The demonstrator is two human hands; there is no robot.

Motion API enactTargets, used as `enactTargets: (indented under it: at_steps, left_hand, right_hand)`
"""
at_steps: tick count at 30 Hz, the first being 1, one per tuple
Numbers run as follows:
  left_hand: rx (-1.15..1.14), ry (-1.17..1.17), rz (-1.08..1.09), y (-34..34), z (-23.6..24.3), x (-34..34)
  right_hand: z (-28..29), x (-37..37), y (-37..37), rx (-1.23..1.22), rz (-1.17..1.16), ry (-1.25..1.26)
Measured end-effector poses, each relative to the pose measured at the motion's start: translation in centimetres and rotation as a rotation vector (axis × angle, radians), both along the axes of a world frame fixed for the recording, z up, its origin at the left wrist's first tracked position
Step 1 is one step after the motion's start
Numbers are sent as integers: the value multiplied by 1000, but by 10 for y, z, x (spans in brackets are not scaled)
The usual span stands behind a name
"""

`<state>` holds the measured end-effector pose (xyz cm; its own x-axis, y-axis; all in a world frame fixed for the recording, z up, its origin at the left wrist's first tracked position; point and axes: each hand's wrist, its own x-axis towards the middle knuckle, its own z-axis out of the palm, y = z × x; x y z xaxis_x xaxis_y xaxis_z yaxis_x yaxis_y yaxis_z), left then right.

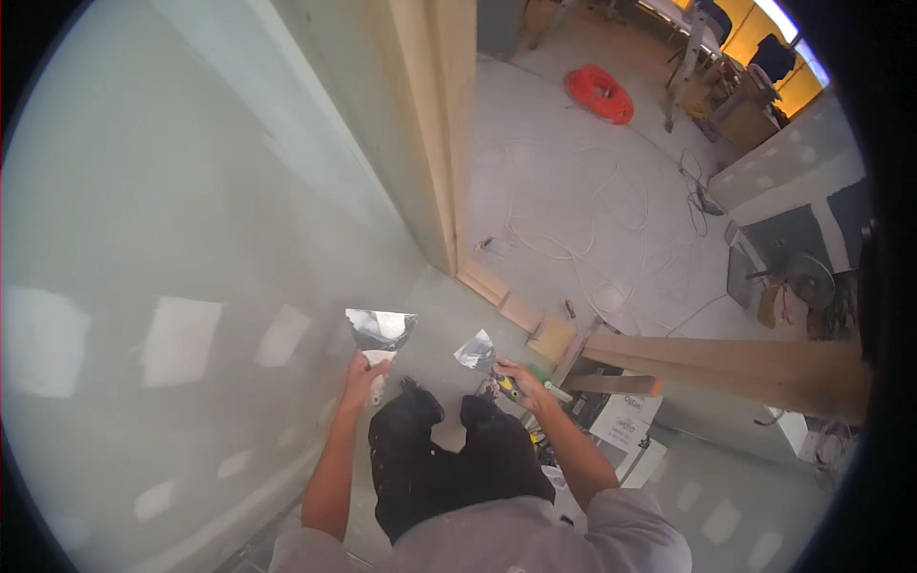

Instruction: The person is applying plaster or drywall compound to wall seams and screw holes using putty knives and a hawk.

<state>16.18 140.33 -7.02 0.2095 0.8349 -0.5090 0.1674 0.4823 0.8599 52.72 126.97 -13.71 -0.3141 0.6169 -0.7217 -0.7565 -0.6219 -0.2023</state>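
My left hand (363, 377) grips a wide putty knife (380, 325) by its pale handle; white filler lies on the metal blade. My right hand (521, 387) is closed on a narrower putty knife (473, 349) with a black and yellow handle and white smears on its blade. The two blades are apart, held above my legs in dark, stained trousers (411, 468). To my left stands a pale green board wall (191, 239) with white filler patches (181, 339), ending at a wooden door frame (435, 143).
Beyond the opening are looped cables (573, 253), an orange hose coil (600, 94) and cluttered furniture (716, 76). A wooden beam (716, 368) crosses at right, with boxes (621, 420) beneath. Wood blocks (552, 337) lie along the threshold. At far right is a round metal object (810, 282).
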Motion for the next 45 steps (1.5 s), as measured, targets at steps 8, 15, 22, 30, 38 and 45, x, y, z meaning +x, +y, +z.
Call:
enactTargets:
  at_steps: [8, 15, 22, 30, 38, 45]
  left_hand:
    - [-300, -324, 303, -15, -176, 26]
    - [-578, -403, 502, -59, -158, -10]
    - [-633, -474, 444, -86, -71, -54]
    - [-406, -218, -8, 47, -174, -120]
    - [-121, -200, -226, 148, -345, -102]
    - [-134, -210, -347, 143, -393, -119]
  right_hand:
    - [-174, -98, 20, -214, -399, 98]
    - [-126, -166, 43, -364, -270, 56]
    - [-58, -172, 29, -255, -165, 56]
    - [-285, -144, 213, -84, 430, -421]
    - [-586, -119, 396, -23, 123, -255]
    - [-651, -130, 444, 119, 160, -226]
